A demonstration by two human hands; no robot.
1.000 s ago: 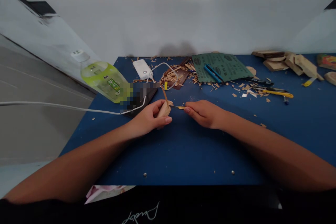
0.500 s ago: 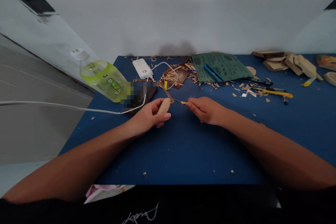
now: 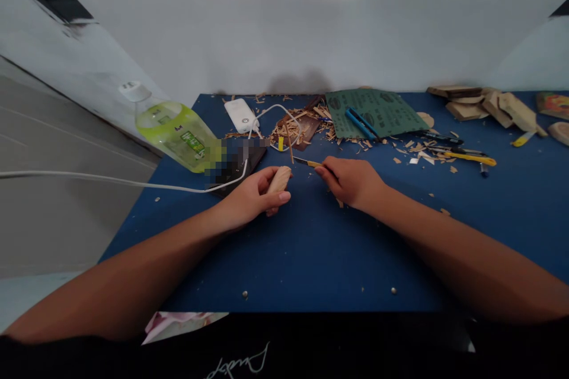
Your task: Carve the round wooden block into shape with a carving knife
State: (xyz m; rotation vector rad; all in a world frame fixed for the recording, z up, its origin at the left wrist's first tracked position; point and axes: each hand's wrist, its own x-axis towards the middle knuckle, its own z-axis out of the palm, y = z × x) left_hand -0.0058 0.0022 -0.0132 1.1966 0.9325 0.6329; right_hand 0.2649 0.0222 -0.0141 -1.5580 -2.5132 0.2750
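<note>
Left hand (image 3: 253, 198) clamped on wood (image 3: 279, 179), right hand (image 3: 355, 182) on knife (image 3: 314, 164); I judge its near blade (image 3: 301, 160), slipping, could cut fingers.

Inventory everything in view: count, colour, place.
wood piece: 1, pale, left hand
knife: 1, yellow, right hand
strip: 1, tan, near knife tip
shavings: many, tan, back
mat: 1, brown, under shavings
sheet: 1, green, back
tool: 1, blue, on sheet
bottle: 1, yellow-green, left
power bank: 1, white, back
cable: 1, white, left
blocks: several, tan, back right
cutter: 1, yellow, right
slab: 1, dark, by bottle
table: 1, blue, beneath
cloth: 1, pink, bottom left
left hand: 1, bare, centre
right hand: 1, bare, centre
</note>
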